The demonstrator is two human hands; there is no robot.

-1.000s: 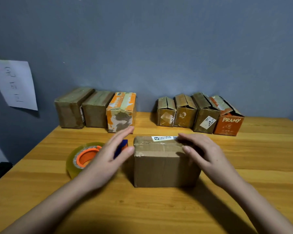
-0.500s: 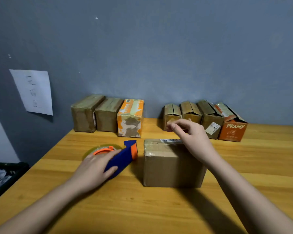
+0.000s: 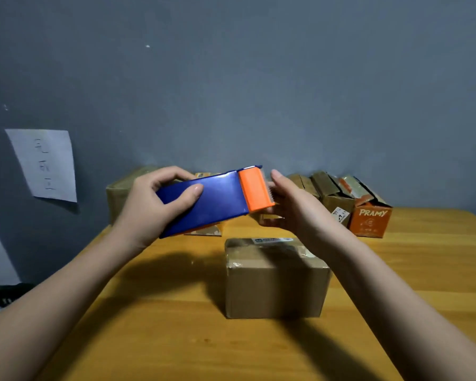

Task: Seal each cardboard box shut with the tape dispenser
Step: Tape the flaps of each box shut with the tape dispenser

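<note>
The tape dispenser [image 3: 212, 200], which half a second ago lay on the worktop [image 3: 176, 339] under the left hand [image 3: 149, 207], is now lifted clear of it and held in the air above and behind the plain cardboard box [image 3: 275, 281]. The left fingers [image 3: 194, 189] are clamped round its blue body, thumb on the near face and the others curled over the far edge. The right hand [image 3: 291, 207] has left the top of the box and come up to the orange cutter end; its fingers are loosely extended just beside the serrated edge, and whether they already pinch the tape's free end is hidden behind the hand. That suggests the tape is about to be pulled out for this box, which sits below both hands with its top flaps closed. Beyond the right fingers a row of open-flapped boxes [image 3: 338, 193] waits at the wall, so most of the sealing looks undone.
</note>
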